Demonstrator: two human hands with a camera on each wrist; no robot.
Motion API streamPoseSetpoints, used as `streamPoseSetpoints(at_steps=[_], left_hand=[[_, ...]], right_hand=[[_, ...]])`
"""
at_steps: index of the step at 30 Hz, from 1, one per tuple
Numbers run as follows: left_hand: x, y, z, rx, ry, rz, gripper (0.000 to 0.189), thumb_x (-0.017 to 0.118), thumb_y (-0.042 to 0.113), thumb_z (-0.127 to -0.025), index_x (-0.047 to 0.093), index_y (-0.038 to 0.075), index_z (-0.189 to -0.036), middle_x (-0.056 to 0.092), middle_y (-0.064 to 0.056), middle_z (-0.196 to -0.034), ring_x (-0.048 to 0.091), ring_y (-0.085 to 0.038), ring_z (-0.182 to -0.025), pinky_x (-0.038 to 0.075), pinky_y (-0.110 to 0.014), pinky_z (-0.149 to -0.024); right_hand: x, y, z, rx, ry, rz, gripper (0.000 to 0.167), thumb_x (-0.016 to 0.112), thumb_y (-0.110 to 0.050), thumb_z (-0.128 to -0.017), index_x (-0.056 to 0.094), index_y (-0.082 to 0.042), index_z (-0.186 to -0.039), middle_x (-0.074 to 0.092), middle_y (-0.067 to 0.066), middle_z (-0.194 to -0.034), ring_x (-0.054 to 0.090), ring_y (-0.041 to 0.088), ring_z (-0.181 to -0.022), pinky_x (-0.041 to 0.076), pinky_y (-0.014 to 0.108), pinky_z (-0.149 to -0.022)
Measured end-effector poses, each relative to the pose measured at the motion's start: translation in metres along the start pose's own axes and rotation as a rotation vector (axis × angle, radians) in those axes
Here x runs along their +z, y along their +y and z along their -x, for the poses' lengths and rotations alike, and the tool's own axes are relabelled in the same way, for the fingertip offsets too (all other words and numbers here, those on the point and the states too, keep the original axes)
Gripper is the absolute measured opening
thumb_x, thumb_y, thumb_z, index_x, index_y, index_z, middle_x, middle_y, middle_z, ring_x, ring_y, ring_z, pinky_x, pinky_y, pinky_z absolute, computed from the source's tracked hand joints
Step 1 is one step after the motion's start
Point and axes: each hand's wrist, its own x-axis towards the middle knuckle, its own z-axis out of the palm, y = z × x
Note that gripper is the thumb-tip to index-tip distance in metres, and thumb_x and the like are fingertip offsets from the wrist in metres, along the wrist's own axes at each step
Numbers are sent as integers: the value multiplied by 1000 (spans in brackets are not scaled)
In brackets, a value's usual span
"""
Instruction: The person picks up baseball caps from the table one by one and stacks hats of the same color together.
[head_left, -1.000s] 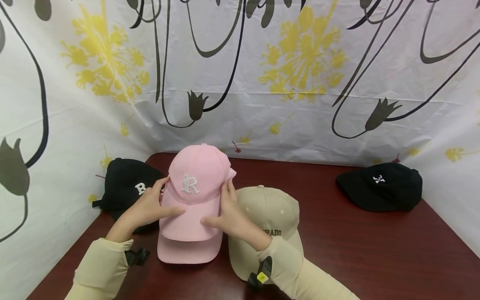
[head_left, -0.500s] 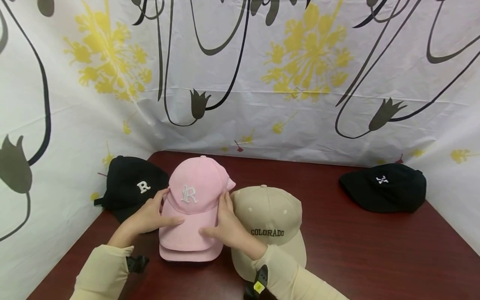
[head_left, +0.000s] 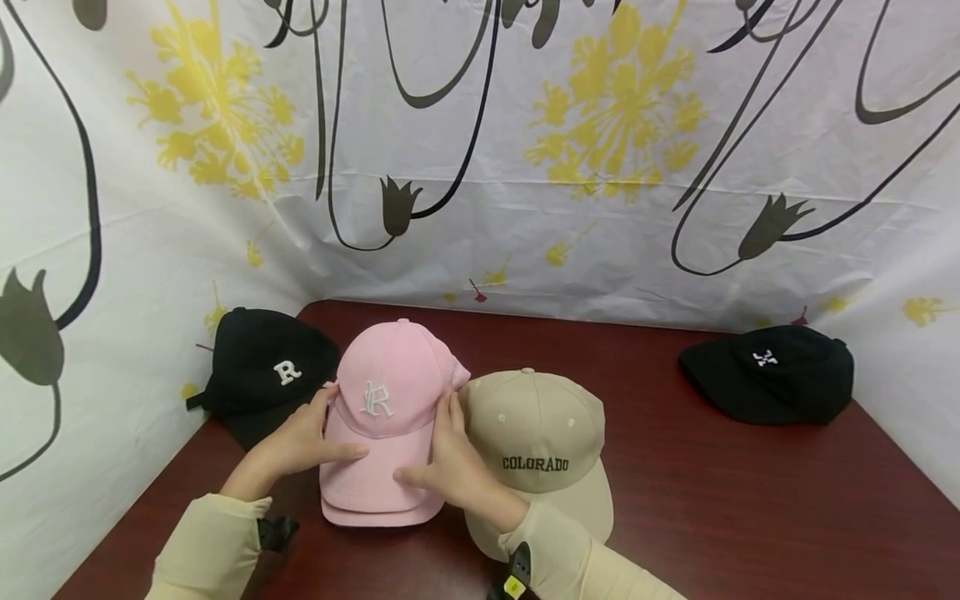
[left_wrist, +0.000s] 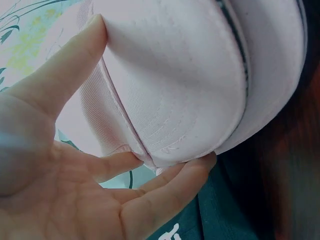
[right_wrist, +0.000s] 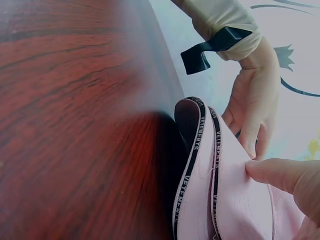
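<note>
A pink baseball cap [head_left: 397, 375] with a white letter on its front sits nested over a second pink cap [head_left: 382, 518], whose brim shows just below the upper one. My left hand [head_left: 296, 437] holds the stack at its left side, thumb on the upper brim and fingers along the edge. From the right, my right hand [head_left: 457, 467] holds it the same way, with its thumb [right_wrist: 275, 172] pressing the top of the brim. Black tape with white lettering edges both brims in the right wrist view. A beige cap [head_left: 536, 425] marked COLORADO stands right beside my right hand.
A black cap [head_left: 258, 358] with a white R lies at the back left, behind my left hand. Another black cap [head_left: 795, 379] lies at the far right. Patterned white cloth [head_left: 480, 150] walls in the dark red table [head_left: 712, 517] at the back and sides.
Both hands have lowered the upper pink cap onto the lower one, so less of the lower brim shows. The view has shifted slightly, and the COLORADO lettering is now uncovered.
</note>
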Motion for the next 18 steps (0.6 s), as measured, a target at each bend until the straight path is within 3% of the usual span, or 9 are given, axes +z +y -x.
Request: streamPoseSetpoints(at_steps=[7, 18], left_hand=[[3, -4, -2, 53, 13, 7, 98, 80, 29, -68, 23, -19, -131, 31, -42, -130, 34, -50, -120, 30, -57, -94], [8, -3, 2, 11, 2, -18, 99, 79, 30, -70, 20, -16, -135, 34, -42, -126, 37, -50, -116, 32, -57, -92]], right_hand=[[1, 0, 3, 43, 7, 60, 112, 81, -24, -67, 6, 9, -143, 3, 30, -146, 22, 37, -130, 33, 42, -98], [2, 3, 5, 68, -9, 104, 111, 81, -29, -68, 8, 9, -143, 5, 27, -148, 37, 36, -123, 43, 43, -87]])
